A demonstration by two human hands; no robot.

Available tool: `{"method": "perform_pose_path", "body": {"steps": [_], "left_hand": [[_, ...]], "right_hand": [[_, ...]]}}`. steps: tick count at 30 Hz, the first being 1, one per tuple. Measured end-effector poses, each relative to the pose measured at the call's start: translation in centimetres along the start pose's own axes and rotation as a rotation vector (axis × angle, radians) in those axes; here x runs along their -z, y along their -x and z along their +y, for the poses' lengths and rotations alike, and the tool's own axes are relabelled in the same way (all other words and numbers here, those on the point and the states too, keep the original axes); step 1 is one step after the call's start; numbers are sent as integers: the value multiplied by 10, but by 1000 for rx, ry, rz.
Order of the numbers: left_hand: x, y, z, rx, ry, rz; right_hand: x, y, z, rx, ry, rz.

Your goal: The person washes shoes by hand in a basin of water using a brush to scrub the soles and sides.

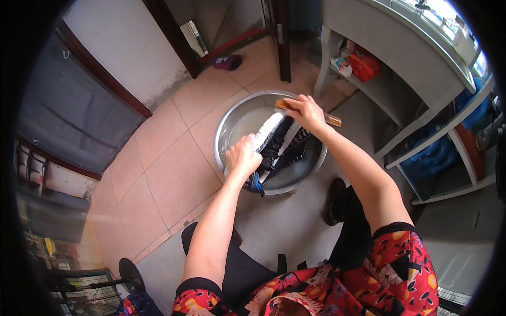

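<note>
A round metal basin (218, 138) with cloudy water in it stands on the floor before me. My left hand (242, 156) grips a black sneaker (281, 128) by the heel end of its thick white sole. That sole (268, 127) is tilted up towards the left. My right hand (309, 112) holds a wooden-handled scrub brush (333, 120) across the sneaker's toe end, its bristles mostly hidden. A second black shoe (294, 154) with a white sole lies beside the first in the basin. Blue fabric (256, 183) shows below my left wrist.
A grey cabinet (399, 51) with a sink on top stands at the right, a red bag (361, 63) on its shelf. A purple shoe or slipper (227, 62) lies by the doorway. At lower left is a round black base (129, 275). My feet flank the basin's near side.
</note>
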State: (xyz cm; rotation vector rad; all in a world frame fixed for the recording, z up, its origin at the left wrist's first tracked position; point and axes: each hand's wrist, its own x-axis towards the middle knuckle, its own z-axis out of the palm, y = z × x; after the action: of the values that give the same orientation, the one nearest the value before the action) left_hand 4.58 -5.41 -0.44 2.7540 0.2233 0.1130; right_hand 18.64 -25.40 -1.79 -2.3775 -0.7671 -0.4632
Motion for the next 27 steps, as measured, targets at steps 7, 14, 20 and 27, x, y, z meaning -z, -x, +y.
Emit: {"method": "perform_pose_path", "body": {"steps": [7,14,20,27], "left_hand": [[4,1,-2,28,-14,-32],[1,1,-11,30,-18,17],[0,2,-4,-7,18,34],[6,3,-4,16,24,23]], "right_hand": [[-18,9,-31,198,-37,-82],[-23,17,-41,198,-139,-136],[-10,1,7,-223,-93,-120],[-13,5,-15,-178,-71,-127]]}}
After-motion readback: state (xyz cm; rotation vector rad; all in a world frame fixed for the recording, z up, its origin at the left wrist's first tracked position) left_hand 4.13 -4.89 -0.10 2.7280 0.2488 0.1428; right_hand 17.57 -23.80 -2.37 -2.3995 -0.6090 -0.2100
